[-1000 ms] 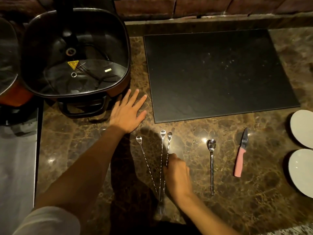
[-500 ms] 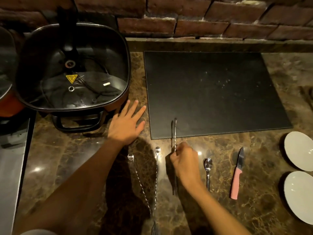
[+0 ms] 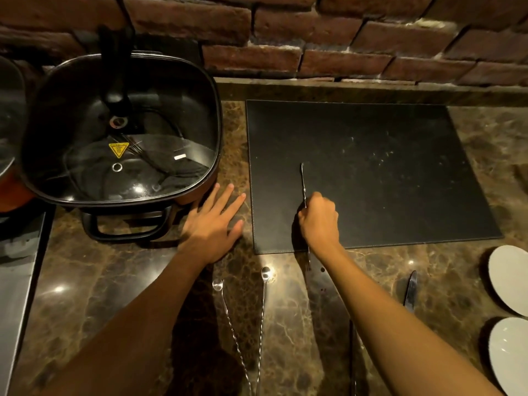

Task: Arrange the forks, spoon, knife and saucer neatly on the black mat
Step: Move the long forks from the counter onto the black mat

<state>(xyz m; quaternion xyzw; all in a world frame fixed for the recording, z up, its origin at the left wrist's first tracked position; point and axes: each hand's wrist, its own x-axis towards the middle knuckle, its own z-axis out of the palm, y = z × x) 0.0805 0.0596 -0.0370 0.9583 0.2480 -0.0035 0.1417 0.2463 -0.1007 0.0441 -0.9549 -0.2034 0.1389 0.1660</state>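
The right hand [image 3: 318,217] has its fingers clenched around a long fork [image 3: 303,184] over the front-left part of the black mat [image 3: 400,167]. The left hand [image 3: 214,221] lies flat, fingers spread, on the tabletop [image 3: 100,267] beside the mat's left edge.

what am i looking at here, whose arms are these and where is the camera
There is no machine here: these are a person's two bare arms, filmed by a camera worn on the head, looking down at a brown stone counter. The right hand is closed on a long thin fork, held over the black mat; its prongs point back toward the person. The left hand lies flat and empty on the counter. Two more long forks lie on the near counter, beside a knife and two white saucers. A lidded electric pan sits on the left, below a brick wall.
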